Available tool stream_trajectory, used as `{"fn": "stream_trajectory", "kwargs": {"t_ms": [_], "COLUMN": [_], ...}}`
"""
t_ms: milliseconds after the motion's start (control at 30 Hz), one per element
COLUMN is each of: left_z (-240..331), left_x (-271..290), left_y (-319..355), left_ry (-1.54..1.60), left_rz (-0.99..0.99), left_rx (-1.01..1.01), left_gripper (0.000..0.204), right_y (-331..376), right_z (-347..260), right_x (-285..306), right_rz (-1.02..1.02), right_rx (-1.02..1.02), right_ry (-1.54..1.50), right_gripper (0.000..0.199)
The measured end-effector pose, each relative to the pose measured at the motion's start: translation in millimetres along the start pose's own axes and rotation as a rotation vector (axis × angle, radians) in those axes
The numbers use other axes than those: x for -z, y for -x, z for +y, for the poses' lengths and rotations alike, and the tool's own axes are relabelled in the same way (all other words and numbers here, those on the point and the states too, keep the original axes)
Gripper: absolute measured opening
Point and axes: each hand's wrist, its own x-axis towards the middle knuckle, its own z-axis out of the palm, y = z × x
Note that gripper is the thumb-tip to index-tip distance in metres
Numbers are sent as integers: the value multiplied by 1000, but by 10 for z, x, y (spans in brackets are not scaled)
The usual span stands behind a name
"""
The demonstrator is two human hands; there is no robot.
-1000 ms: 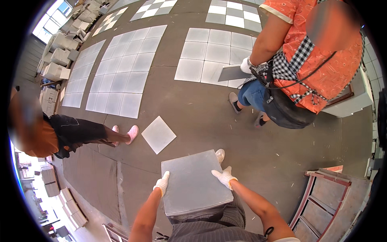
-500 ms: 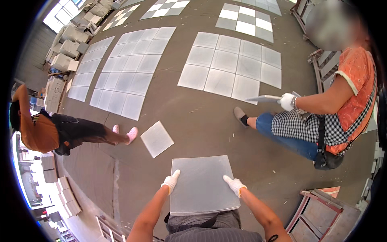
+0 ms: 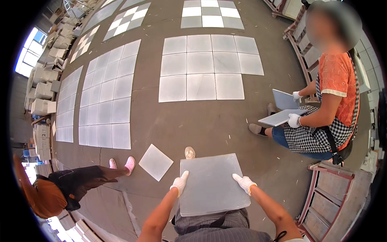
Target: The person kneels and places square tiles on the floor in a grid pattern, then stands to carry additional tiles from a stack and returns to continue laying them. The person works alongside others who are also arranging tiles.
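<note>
I hold a square grey tile [image 3: 211, 183] flat in front of my body. My left hand [image 3: 179, 182], in a white glove, grips its left edge. My right hand [image 3: 244, 182], also gloved, grips its right edge. A single loose pale tile [image 3: 156, 161] lies on the brown floor just left of the one I carry. Beyond it, a block of pale tiles [image 3: 209, 66] is laid in rows on the floor.
A person in an orange top [image 3: 336, 101] stands at the right holding two tiles [image 3: 282, 109]. Another person [image 3: 68, 183] bends low at the left. A wooden rack [image 3: 336, 197] stands at lower right. More tile rows [image 3: 102, 101] cover the floor at left.
The view has tilted up and the laid tiles ahead have come into fuller view. The person at the right has straightened and now holds two tiles. My hands still grip the grey tile.
</note>
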Motion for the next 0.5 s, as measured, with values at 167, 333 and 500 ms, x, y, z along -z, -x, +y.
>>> {"fn": "stream_trajectory", "kwargs": {"t_ms": [167, 333, 500], "left_z": [436, 627, 904], "left_x": [398, 550, 496], "left_y": [-362, -840, -1022], "left_ry": [-44, 58, -17], "left_rz": [-69, -133, -59], "left_rx": [-22, -16, 58], "left_gripper": [93, 89, 88], "right_y": [235, -120, -464], "right_z": [-615, -789, -1066], "right_x": [-120, -173, -91], "right_rz": [-62, -1, -33], "right_rx": [-61, -30, -84], "right_ry": [-123, -8, -39], "right_gripper": [95, 98, 99]}}
